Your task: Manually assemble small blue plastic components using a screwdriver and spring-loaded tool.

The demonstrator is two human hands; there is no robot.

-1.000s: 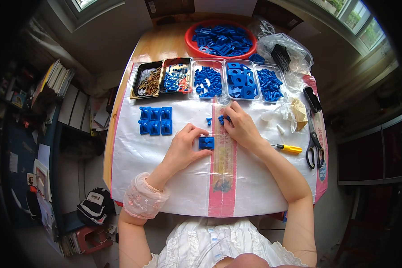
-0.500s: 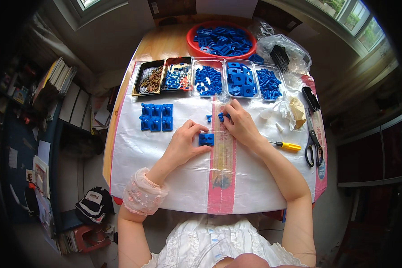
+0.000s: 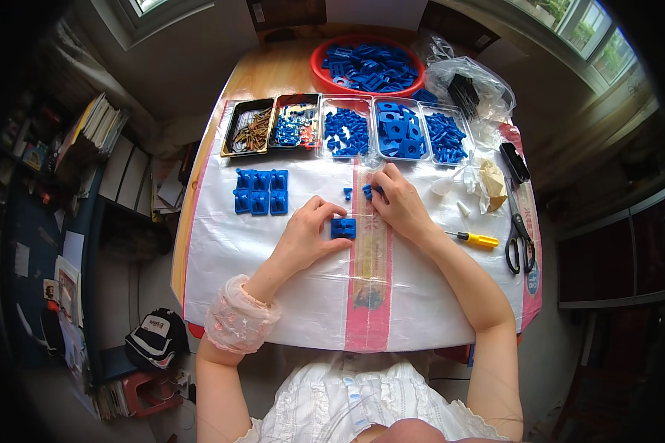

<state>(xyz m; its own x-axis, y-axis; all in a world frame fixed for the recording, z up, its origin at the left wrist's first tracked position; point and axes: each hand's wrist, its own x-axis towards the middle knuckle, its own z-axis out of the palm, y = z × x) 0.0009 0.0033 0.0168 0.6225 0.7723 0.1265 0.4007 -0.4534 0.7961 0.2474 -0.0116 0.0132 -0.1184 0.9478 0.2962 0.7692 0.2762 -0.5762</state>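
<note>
My left hand (image 3: pixel 312 230) lies on the table with thumb and fingers curved around a blue plastic block (image 3: pixel 343 228), gripping it at its edges. Just beyond and to the right, my right hand (image 3: pixel 397 201) has its fingertips closed on a small blue plastic piece (image 3: pixel 367 191), partly hidden by the fingers. Another small blue peg (image 3: pixel 347 193) stands alone between the two hands. To the left, several blue assembled blocks (image 3: pixel 261 192) with raised parts stand together in two rows.
Along the far side sit black trays of screws (image 3: pixel 250 133) and small metal parts (image 3: pixel 294 125), then clear trays of blue parts (image 3: pixel 346 131). Behind them is a red basin (image 3: pixel 315 74). At right lie a yellow screwdriver (image 3: pixel 482 240), scissors (image 3: pixel 521 240) and a white nozzle tip (image 3: pixel 462 208).
Hardly anything differs. The whole view has shifted slightly; both hands keep their places at the same blue parts.
</note>
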